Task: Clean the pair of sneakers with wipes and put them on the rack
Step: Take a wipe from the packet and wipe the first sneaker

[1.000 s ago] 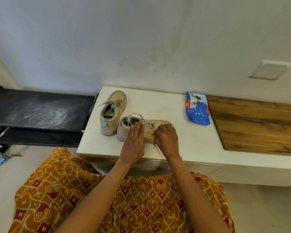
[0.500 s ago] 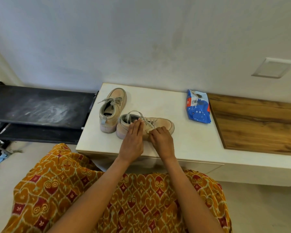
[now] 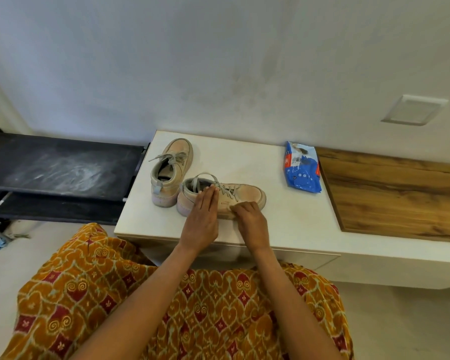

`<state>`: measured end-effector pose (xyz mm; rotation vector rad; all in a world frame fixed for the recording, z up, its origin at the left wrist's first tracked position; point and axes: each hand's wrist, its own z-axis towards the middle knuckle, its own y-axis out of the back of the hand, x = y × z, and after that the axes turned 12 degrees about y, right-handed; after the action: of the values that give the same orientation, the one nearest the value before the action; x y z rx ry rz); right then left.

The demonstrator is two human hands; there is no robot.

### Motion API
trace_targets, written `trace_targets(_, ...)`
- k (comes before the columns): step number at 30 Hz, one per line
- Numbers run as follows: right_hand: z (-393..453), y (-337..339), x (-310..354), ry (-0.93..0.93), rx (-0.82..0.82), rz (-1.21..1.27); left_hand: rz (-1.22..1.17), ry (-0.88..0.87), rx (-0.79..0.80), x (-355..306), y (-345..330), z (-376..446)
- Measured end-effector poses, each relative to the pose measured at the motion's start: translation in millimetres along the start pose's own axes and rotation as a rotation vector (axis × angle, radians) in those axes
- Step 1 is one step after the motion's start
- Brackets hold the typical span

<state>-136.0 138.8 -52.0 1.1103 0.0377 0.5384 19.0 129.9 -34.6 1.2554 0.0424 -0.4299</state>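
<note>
Black and dusty, the shoe rack (image 3: 63,170) sits at my far left, its top shelf smeared with pale streaks and a lower shelf showing beneath it. Its right end comes up just beside the white bench (image 3: 291,219).

On the bench's left part stands the far sneaker (image 3: 173,170), beige, upright on its sole, toe pointing away from me toward the wall, laces loose. Just beside its heel, the near sneaker (image 3: 247,194) lies across my view with its heel to the left and toe to the right, also upright on its sole.

My left hand (image 3: 202,219) lies on the near sneaker's side close to the collar, fingers (image 3: 211,194) straight and pressed together, their tips reaching up by the laces; it presses flat and curls round nothing. My right hand (image 3: 250,222) is next to it, against the lower side of the same sneaker toward the toe, its fingers bent and bunched at the sole edge. I cannot tell whether a wipe is pinched under them.

Further right, well apart from the shoes, the blue pack of wipes (image 3: 303,168) lies flat on the bench near the wall. Right of that begins a wooden panel (image 3: 400,193). My orange patterned skirt (image 3: 89,294) fills the foreground.
</note>
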Motion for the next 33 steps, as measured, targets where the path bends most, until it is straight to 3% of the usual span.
trace_targets(6, 7.2, 15.2, -32.3, -0.401, -0.094, 0.066, 0.057, 0.009, -0.006, -0.6, -2.2, -1.2)
trace_targets(12, 26.6, -4.3, 23.5, -0.236, -0.034, 0.133, -0.031, 0.023, 0.055, 1.5, -5.1, 0.8)
trace_targets(15, 16.2, 0.1, 6.2, -0.221, -0.038, 0.132, -0.003, 0.001, 0.033, 2.4, -2.7, 1.0)
trace_targets(20, 12.5, 18.1, -35.5, -0.499, -0.129, 0.137, 0.028, -0.001, 0.009, 2.9, -2.5, -0.5)
trace_targets(24, 19.7, 9.9, -14.1, -0.689, -0.231, 0.247, 0.020, -0.001, 0.022, 2.6, -9.3, 1.4)
trace_targets(28, 8.0, -0.4, 4.2, -0.589, -0.285, 0.295, 0.003, -0.032, 0.005, 4.7, -11.0, 1.6)
trace_targets(33, 32.1, 14.2, -31.9, -0.627, -0.205, 0.257, 0.030, -0.028, 0.007, 7.9, -12.6, 0.2)
